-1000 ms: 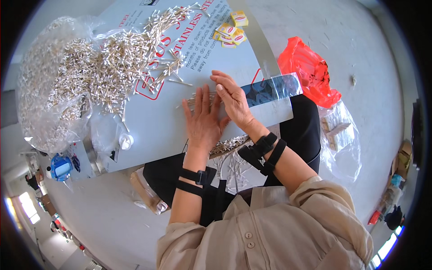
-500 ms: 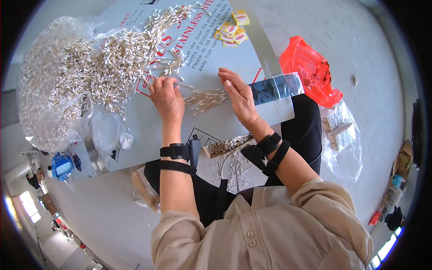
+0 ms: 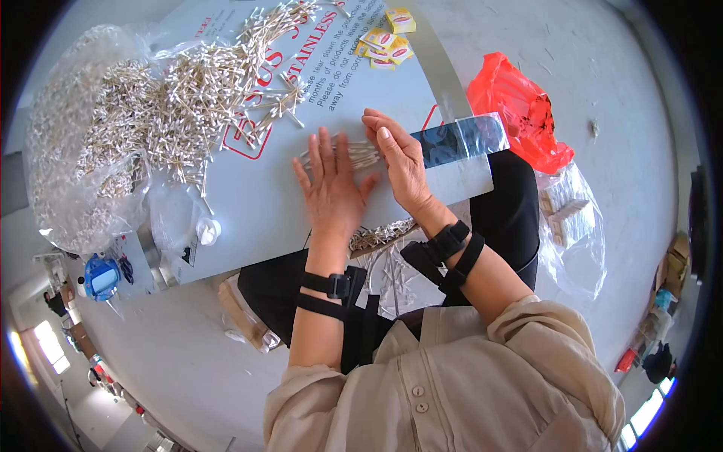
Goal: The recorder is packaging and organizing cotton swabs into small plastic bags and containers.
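A small bunch of cotton swabs (image 3: pixel 365 156) lies on the table between my hands, partly hidden by fingers. My left hand (image 3: pixel 331 188) is laid over the left part of the bunch, fingers stretched and spread. At the bunch's right end stands my right hand (image 3: pixel 404 164) on its edge, its fingers extended and slightly cupped, gripping nothing visible. Beyond my left hand a large heap of cotton swabs (image 3: pixel 192 98) spills from a clear plastic bag (image 3: pixel 56 143). A few loose swabs (image 3: pixel 282 102) lie along the heap's near right side.
Several small yellow-and-white boxes (image 3: pixel 392 49) sit at the table's far right. A dark film strip (image 3: pixel 459 141) lies beside my right hand. Past the table's right edge are a red plastic bag (image 3: pixel 512 105) and a clear bag of white packs (image 3: pixel 565 207). An open box of swabs (image 3: pixel 380 235) is below the front edge.
My left hand has moved right from the heap's edge onto the small bunch, its fingers now spread. My right hand has stayed nearly in place.
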`<state>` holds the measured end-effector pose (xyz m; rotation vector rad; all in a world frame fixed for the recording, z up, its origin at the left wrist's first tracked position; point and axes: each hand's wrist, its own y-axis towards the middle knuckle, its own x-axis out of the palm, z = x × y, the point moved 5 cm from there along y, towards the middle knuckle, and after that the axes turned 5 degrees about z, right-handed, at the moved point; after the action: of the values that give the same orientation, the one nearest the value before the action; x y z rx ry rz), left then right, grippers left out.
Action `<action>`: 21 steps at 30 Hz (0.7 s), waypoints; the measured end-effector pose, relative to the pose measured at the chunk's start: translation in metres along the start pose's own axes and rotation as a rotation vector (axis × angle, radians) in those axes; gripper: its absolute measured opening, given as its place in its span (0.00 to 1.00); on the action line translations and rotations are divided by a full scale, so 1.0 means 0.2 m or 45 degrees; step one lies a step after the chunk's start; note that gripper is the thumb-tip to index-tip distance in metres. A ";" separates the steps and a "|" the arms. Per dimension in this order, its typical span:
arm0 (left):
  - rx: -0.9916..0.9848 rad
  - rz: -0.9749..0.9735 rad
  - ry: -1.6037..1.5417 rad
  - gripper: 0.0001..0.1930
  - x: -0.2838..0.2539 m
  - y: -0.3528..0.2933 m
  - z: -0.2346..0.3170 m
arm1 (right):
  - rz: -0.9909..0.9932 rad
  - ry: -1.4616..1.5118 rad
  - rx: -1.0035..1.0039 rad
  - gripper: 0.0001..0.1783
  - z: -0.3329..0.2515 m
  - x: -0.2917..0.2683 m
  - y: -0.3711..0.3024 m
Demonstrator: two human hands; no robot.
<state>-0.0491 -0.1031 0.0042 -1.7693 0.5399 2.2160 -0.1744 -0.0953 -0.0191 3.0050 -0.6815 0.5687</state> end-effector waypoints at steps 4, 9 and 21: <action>0.015 -0.083 -0.016 0.41 0.02 -0.11 0.05 | -0.046 -0.049 -0.006 0.21 -0.01 -0.02 -0.02; 0.020 -0.021 -0.069 0.35 -0.01 -0.04 0.03 | -0.071 -0.120 -0.075 0.22 -0.02 0.00 -0.03; -0.440 0.743 -1.727 0.28 0.04 0.15 -0.31 | -0.028 -0.176 -0.190 0.23 0.01 0.08 0.07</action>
<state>-0.0097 -0.1565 -0.0125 0.1870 0.3273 3.3008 -0.1666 -0.1153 -0.0172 2.9272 -0.6643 0.2967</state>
